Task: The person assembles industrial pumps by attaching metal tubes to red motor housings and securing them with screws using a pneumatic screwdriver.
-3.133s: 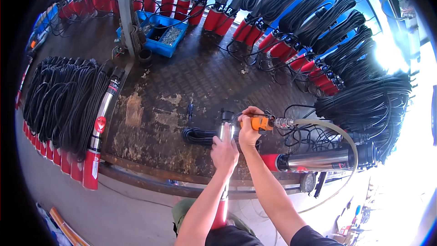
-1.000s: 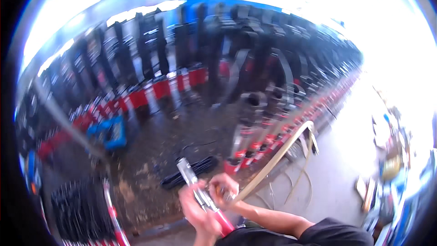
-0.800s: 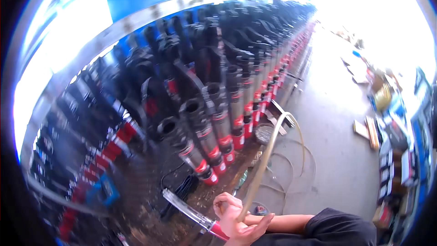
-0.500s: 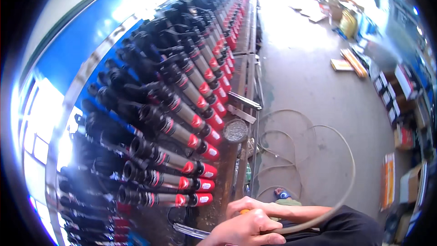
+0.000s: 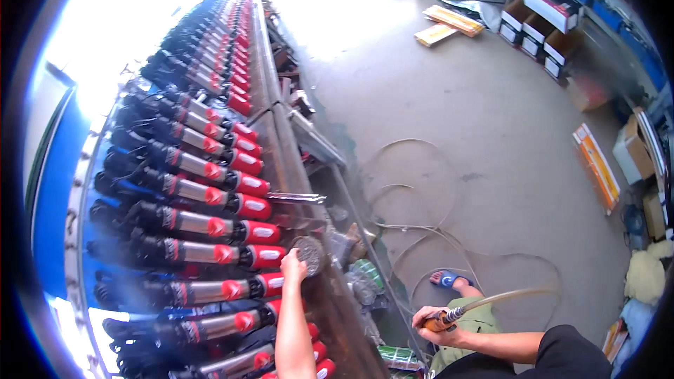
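Note:
My left hand (image 5: 293, 265) reaches to the rim of a round dish (image 5: 309, 255) filled with small grey metal pieces. Its fingers are drawn together at the dish; what they pinch, if anything, is too small to make out. In my right hand (image 5: 453, 337), held over my lap, is an orange-and-black pneumatic screwdriver (image 5: 441, 321) with a pale air hose (image 5: 509, 296) running from its back end. Just left of my left hand lie several pump-like cylinders (image 5: 203, 223) with silver bodies and red ends, side by side in a long row.
Bright metal strips (image 5: 298, 198) lie on the bench ledge (image 5: 335, 309) beyond the dish. Clear plastic bags (image 5: 365, 282) sit beside it. Loops of hose spread over the floor (image 5: 484, 119). Open boxes (image 5: 540, 35) and an orange-and-white carton (image 5: 597, 168) stand at the right.
My hands were together over my lap; the left has moved away to the dish, while the right keeps the screwdriver, now plainly visible. The view has shifted, with the bench turned.

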Demonstrator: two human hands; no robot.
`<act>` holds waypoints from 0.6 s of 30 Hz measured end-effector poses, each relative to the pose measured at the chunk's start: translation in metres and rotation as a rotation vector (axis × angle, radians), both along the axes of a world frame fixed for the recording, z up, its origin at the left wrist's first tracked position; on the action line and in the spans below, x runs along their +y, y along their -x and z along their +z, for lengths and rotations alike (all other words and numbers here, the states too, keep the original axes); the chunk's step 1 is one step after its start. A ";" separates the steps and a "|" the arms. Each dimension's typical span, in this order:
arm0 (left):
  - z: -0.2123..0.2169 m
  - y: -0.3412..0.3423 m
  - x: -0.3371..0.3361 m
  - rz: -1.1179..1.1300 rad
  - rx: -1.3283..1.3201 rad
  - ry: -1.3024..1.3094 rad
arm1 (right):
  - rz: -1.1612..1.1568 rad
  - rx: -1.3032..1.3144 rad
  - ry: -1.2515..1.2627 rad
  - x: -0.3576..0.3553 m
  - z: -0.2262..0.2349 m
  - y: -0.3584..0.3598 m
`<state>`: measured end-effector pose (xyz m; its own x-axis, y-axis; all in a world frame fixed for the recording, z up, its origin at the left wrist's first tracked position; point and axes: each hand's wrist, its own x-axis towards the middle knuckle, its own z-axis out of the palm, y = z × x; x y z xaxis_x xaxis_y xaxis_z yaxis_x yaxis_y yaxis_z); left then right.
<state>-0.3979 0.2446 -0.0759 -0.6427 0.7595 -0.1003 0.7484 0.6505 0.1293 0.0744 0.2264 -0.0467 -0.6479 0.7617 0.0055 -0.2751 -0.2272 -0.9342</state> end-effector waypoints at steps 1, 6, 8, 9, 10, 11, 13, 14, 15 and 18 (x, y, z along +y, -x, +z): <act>-0.005 -0.008 0.010 -0.016 0.001 0.025 | -0.051 -0.009 0.016 0.005 -0.006 -0.006; -0.020 0.012 0.008 -0.028 0.099 0.059 | -0.052 -0.055 0.007 0.017 -0.020 -0.009; -0.011 0.016 0.005 -0.103 0.133 -0.029 | -0.034 -0.037 0.019 0.024 -0.010 0.002; -0.007 0.019 0.005 -0.106 0.149 -0.021 | -0.020 -0.065 -0.021 0.026 -0.007 0.007; -0.003 0.022 0.007 -0.095 0.164 -0.041 | -0.001 -0.064 -0.016 0.024 -0.011 0.012; 0.000 0.024 0.007 -0.084 0.178 -0.062 | 0.018 -0.065 -0.011 0.022 -0.013 0.017; 0.006 0.022 0.005 -0.062 0.195 -0.117 | 0.064 -0.047 0.054 0.024 0.003 0.029; 0.009 0.023 0.003 -0.068 0.192 -0.139 | 0.086 -0.042 0.082 0.025 0.012 0.035; 0.014 0.018 0.001 -0.033 0.184 -0.165 | 0.103 -0.012 0.086 0.024 0.017 0.040; 0.024 0.018 -0.007 0.263 -0.156 -0.321 | 0.143 0.033 0.036 0.016 0.031 0.051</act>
